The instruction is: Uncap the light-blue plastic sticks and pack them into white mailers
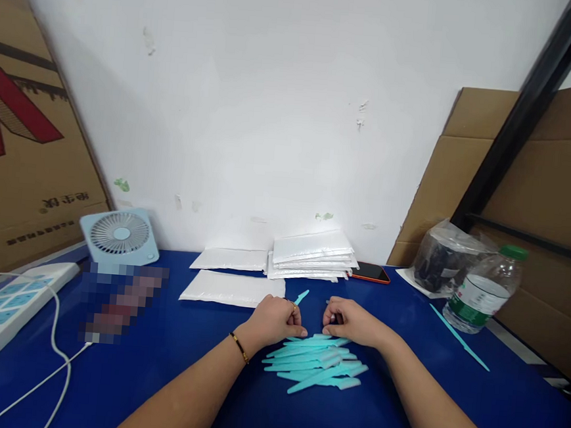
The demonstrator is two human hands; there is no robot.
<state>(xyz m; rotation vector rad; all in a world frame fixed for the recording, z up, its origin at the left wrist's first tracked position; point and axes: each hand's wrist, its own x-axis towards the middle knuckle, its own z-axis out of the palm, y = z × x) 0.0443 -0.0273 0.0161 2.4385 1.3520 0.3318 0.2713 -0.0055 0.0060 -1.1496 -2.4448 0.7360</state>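
My left hand [277,319] is closed, with a turquoise eyebrow razor [301,297] sticking out beyond its fingers. Facing it, a short gap away, my right hand [349,321] has its fingers pinched together. A tiny greyish bit shows at those fingertips, too small to name. Just below both hands lies a loose pile of turquoise eyebrow razors [316,361], most with their heads to the right. One more razor [458,336] lies apart at the right, by the bottle.
White padded packets [312,252] are stacked against the wall, with flatter ones [233,289] to their left. A phone [370,272] lies beside the stack. A water bottle [481,295] and bagged dark container [434,265] stand right; a fan [120,234] and power strip [11,311] left.
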